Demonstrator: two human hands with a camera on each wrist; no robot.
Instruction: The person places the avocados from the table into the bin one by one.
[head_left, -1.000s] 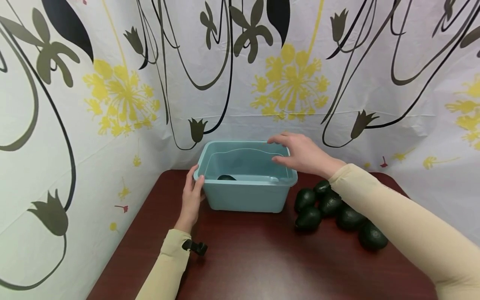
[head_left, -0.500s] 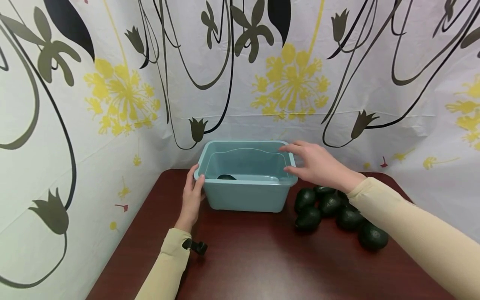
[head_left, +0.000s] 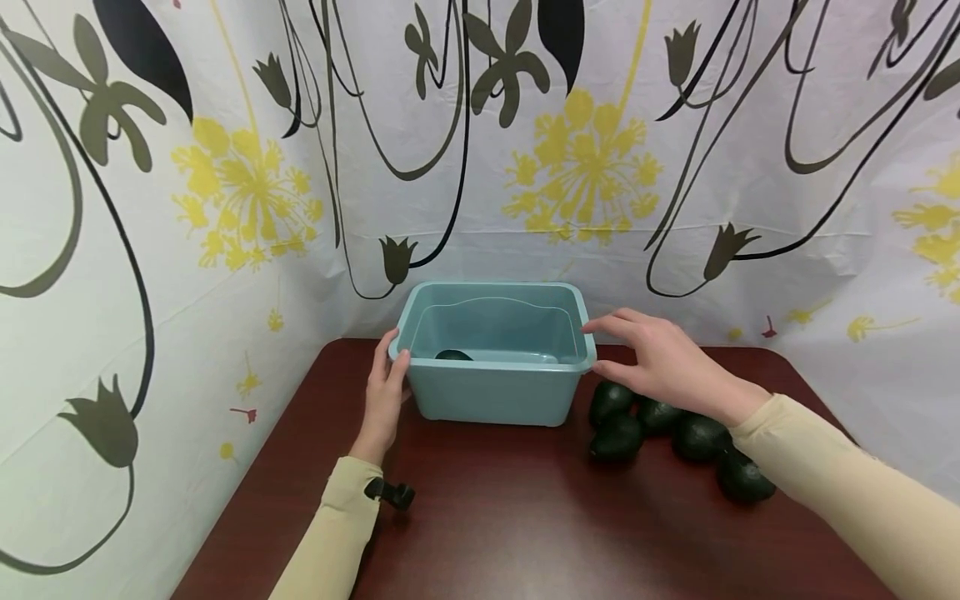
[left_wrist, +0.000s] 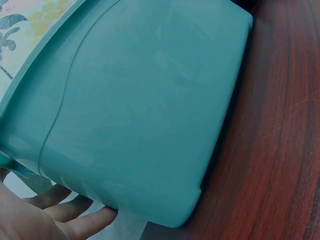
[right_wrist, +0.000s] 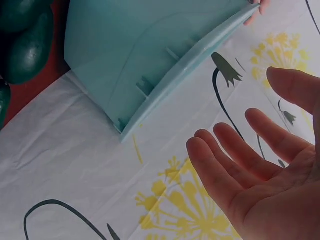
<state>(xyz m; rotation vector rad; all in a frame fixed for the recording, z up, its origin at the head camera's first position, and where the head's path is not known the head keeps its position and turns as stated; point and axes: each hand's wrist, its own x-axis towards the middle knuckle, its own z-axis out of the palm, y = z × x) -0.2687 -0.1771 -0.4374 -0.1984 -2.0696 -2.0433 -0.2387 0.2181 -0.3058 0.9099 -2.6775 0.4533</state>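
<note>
A light blue plastic bin (head_left: 491,396) stands upright at the back of the table. One dark green avocado (head_left: 453,355) shows inside it, partly hidden by the front wall. My left hand (head_left: 382,404) holds the bin's near left corner, thumb at the front and fingers along the left side; the left wrist view shows these fingers (left_wrist: 90,221) under the rim against the wall. Just above the bin's right rim, my right hand (head_left: 663,362) hovers with spread, relaxed fingers and nothing in it. Several avocados (head_left: 617,437) lie below that hand, some partly covered by it.
The dark reddish table (head_left: 510,517) carries everything. A white cloth with flower prints (head_left: 480,208) hangs right behind the bin and along the left side. A black strap (head_left: 390,493) sits at the left wrist.
My right hand has moved from above the bin's right part, rightward and slightly down, to beside its right rim, over the avocados. The left hand and bin stay in place.
</note>
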